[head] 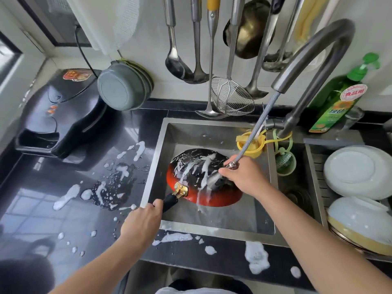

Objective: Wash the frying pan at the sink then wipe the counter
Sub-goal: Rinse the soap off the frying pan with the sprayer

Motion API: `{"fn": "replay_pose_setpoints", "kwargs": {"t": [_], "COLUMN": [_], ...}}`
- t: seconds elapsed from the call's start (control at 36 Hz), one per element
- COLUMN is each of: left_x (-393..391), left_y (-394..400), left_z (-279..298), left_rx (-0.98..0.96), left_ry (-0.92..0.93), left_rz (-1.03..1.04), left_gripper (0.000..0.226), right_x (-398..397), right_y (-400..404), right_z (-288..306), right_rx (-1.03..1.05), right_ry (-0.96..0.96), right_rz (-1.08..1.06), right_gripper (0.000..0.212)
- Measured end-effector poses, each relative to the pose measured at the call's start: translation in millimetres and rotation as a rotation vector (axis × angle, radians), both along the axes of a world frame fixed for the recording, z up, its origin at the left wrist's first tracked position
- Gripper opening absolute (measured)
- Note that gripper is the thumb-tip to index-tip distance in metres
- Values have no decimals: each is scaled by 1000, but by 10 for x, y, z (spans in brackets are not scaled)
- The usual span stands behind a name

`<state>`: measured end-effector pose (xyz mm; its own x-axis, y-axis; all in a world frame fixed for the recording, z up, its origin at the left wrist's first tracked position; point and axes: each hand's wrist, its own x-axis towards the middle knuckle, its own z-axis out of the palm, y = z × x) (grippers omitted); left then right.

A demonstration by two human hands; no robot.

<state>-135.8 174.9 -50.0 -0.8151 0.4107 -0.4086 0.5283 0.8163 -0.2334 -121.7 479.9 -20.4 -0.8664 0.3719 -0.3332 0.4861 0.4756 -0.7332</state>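
Observation:
A red frying pan (197, 166) with a black base hangs upside down and tilted over the steel sink (157, 149), streaked with white foam. My left hand (142, 221) grips its black handle (169, 201) at the sink's front left corner. My right hand (244, 177) holds the pull-out spray head, which is mostly hidden in my fingers, and its braided hose (254, 132) runs up to the curved faucet (314, 66). Water runs over the pan's base and drips off its lower rim. The black counter (53, 198) to the left carries foam patches (67, 196) and a puddle.
A black electric griddle (59, 115) and a grey lidded pot (123, 85) stand at the back left. Ladles and a wire skimmer (231, 96) hang above the sink. A green dish soap bottle (337, 98) stands at the right; white bowls (358, 170) fill the rack.

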Motion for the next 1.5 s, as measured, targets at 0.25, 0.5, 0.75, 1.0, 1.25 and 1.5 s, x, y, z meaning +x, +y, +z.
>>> {"fn": "replay_pose_setpoints", "kwargs": {"t": [0.25,0.5,0.75,1.0,1.25,1.5], "left_x": [57,140,153,105,90,161], "left_y": [35,-48,38,119,141,74], "left_z": [20,-136,-70,23,10,-104], "left_rx": [0,-36,9,11,56,87], "left_ry": [-13,-55,4,-65,-86,-55], "left_rz": [-45,-77,-36,60,82,69], "left_gripper": [38,63,52,52,44,43], "right_x": [-487,-879,-895,-351,60,-515], "right_y": [-417,-327,-286,-200,303,190], "right_z": [12,46,64,76,-16,-108], "right_rx": [-35,18,14,103,319,151], "right_ry": [148,149,142,-41,-99,14], "right_rz": [-104,-247,-269,-107,-218,-236], "right_gripper": [17,20,18,17,25,22]}}
